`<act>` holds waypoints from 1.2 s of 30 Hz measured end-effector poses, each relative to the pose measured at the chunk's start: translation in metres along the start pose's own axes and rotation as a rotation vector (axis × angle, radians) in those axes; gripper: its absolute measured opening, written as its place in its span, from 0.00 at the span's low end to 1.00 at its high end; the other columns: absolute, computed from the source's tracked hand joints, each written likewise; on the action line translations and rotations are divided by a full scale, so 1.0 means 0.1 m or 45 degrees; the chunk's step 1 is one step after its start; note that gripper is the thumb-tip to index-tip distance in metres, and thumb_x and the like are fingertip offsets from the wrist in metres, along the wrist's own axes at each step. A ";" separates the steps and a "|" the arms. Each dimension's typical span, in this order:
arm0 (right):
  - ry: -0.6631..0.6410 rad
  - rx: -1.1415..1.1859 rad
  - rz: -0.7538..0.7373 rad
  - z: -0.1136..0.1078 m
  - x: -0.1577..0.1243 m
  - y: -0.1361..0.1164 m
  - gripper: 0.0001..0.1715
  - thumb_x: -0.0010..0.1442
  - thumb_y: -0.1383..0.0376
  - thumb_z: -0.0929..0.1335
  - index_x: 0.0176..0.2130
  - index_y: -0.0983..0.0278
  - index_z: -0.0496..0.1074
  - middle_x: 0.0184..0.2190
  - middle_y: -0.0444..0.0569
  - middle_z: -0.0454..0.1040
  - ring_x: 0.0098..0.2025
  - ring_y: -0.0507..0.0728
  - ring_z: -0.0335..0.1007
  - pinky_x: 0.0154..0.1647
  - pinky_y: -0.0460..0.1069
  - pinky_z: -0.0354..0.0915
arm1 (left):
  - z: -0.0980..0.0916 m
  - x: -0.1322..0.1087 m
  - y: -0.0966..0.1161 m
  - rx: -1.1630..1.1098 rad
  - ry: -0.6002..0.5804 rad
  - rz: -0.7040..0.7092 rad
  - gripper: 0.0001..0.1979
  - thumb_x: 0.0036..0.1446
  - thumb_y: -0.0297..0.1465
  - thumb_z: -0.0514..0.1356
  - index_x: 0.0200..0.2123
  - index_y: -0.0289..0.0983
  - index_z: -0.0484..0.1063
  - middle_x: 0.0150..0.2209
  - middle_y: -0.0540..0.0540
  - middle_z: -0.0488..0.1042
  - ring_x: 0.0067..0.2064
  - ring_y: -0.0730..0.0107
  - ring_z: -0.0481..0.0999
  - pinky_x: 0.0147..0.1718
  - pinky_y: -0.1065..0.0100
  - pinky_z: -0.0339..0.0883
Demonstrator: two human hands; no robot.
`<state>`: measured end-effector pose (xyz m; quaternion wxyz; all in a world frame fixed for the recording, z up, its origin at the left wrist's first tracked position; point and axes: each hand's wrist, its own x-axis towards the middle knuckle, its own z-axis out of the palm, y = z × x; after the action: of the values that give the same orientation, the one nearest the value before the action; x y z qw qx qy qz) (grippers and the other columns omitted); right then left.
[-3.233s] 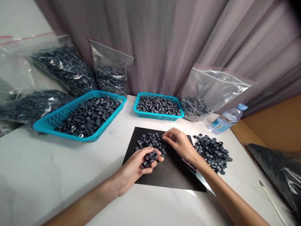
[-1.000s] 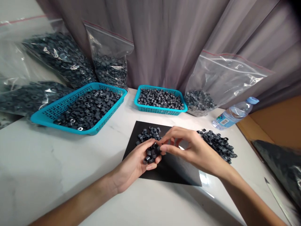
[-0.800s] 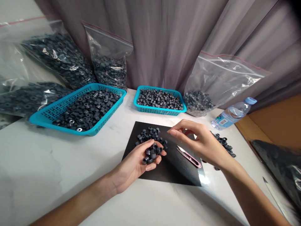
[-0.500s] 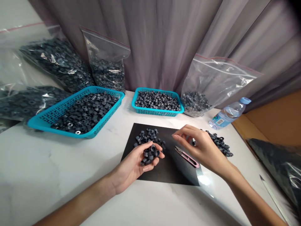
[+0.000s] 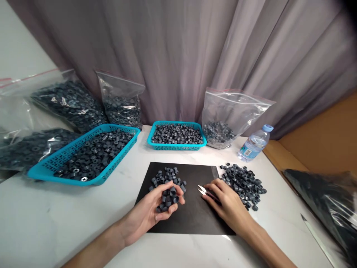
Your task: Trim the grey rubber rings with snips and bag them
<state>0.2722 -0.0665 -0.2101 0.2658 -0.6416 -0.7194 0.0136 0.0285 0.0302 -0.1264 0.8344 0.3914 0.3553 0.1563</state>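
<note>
My left hand (image 5: 156, 208), palm up with curled fingers, cups a handful of small dark grey plastic rings (image 5: 169, 198) above the black mat (image 5: 192, 219). Just behind it, a loose pile of the same rings (image 5: 164, 175) lies on the mat. At the mat's right side my right hand (image 5: 225, 203) is closed over the thread snips (image 5: 202, 190). The metal blades stick out to the left between thumb and fingers, while the handle is mostly hidden under the hand. A larger heap of rings (image 5: 245, 182) spreads on the table beyond my right hand.
Two blue baskets, one at left (image 5: 104, 178) and one at back (image 5: 178, 147), hold many grey pieces. Zip bags (image 5: 119, 87) of pieces stand along the curtain. A water bottle (image 5: 254, 143) and a thin pointed tool (image 5: 315, 234) are at right, near a cardboard box (image 5: 320, 137).
My right hand has come down from above the mat and closed on the thread snips. My left hand still holds its rings. The view has tilted up and shifted right.
</note>
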 end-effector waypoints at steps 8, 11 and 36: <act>0.132 0.050 0.012 -0.04 -0.03 -0.07 0.14 0.71 0.61 0.64 0.53 0.62 0.70 0.43 0.54 0.70 0.43 0.60 0.73 0.42 0.54 0.73 | 0.11 0.01 -0.09 0.013 -0.101 -0.019 0.14 0.64 0.38 0.60 0.45 0.35 0.79 0.42 0.40 0.79 0.35 0.70 0.71 0.31 0.72 0.60; 0.215 0.197 -0.017 -0.11 -0.05 -0.18 0.12 0.71 0.63 0.64 0.52 0.62 0.71 0.44 0.54 0.69 0.41 0.58 0.72 0.40 0.52 0.73 | 0.15 0.01 -0.14 0.049 -0.104 -0.034 0.12 0.64 0.37 0.61 0.44 0.36 0.78 0.40 0.41 0.80 0.34 0.71 0.72 0.32 0.72 0.61; 0.433 -0.054 -0.455 -0.36 -0.23 -0.34 0.25 0.63 0.73 0.69 0.59 0.65 0.69 0.38 0.54 0.75 0.34 0.56 0.72 0.31 0.50 0.69 | 0.14 0.03 -0.18 -0.012 -0.220 -0.109 0.13 0.68 0.41 0.56 0.42 0.38 0.74 0.36 0.42 0.78 0.26 0.78 0.66 0.26 0.75 0.55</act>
<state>0.2562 -0.1053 -0.1753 0.3675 -0.5028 -0.7665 -0.1568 0.0401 0.0128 -0.1358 0.8696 0.3839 0.2977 0.0880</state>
